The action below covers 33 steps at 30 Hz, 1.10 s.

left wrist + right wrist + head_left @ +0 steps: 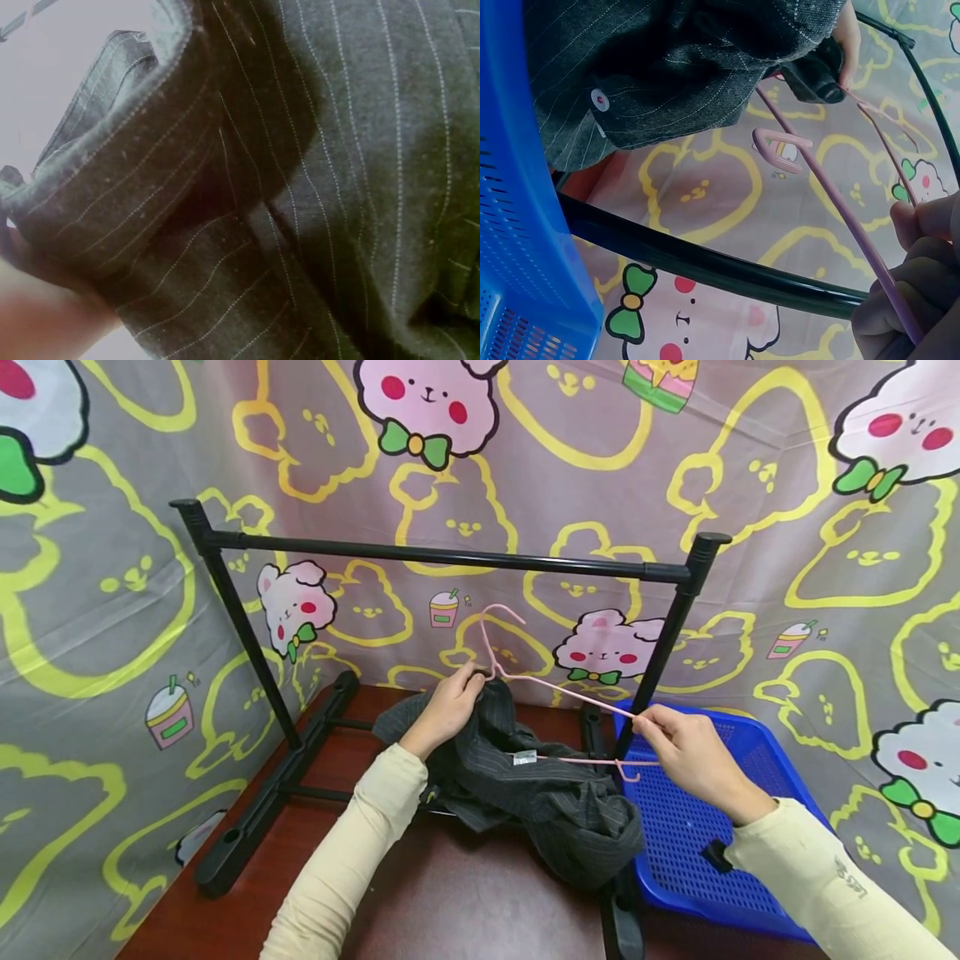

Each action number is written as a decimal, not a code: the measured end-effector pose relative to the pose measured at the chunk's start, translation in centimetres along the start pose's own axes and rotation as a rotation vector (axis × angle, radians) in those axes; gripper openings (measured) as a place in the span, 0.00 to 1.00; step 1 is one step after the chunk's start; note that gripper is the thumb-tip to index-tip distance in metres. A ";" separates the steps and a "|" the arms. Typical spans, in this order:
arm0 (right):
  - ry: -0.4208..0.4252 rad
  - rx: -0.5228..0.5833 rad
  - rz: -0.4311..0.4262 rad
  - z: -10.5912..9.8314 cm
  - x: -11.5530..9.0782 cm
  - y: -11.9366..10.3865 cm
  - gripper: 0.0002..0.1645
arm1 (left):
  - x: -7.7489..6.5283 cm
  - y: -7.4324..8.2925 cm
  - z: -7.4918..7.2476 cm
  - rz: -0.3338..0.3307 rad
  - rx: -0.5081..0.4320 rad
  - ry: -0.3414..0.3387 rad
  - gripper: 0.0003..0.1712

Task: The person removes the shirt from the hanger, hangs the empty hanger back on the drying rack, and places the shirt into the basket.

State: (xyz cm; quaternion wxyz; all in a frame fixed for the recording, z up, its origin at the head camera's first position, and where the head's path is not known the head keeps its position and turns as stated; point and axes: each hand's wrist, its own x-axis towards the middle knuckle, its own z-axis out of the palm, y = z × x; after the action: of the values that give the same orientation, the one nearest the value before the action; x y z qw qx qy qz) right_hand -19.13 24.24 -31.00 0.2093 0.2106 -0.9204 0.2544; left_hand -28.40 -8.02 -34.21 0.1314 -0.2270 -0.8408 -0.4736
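Note:
A dark pinstriped garment (487, 777) hangs bunched from a pink clothes hanger (562, 689), its hook pointing up below the rack's bar. My left hand (450, 706) grips the garment's cloth near the hanger's neck. The left wrist view is filled by the striped cloth (337, 150), with part of the hand at lower left. My right hand (686, 752) holds the hanger's right end, fingers curled round it. In the right wrist view, the hanger's lower bar (847, 210) with its small hook runs into those fingers, and a button (600, 100) shows on the garment. The hanger's left end is hidden in the cloth.
A black garment rack (442, 556) stands on the reddish-brown table (450, 893), behind and around the garment. At the right, a blue plastic basket (690, 852) sits beside the rack's right foot, under my right forearm. A patterned curtain (465, 502) closes off the back and sides.

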 end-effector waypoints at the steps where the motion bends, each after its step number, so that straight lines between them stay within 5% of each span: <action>1: 0.004 -0.003 0.003 0.0 0.0 0.0 0.12 | 0.0 0.0 0.0 -0.001 0.002 0.001 0.11; 33: 0.065 -0.013 0.030 -0.6 -0.7 1.0 0.10 | 0.0 -1.8 -0.2 0.008 0.034 -0.074 0.13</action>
State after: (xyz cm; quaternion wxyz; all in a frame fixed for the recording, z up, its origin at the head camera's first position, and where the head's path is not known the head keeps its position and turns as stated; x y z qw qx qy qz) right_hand -18.86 25.55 -31.25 0.2369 0.1871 -0.9178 0.2580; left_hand -29.33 -8.96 -35.42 0.1057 -0.2454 -0.8522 -0.4498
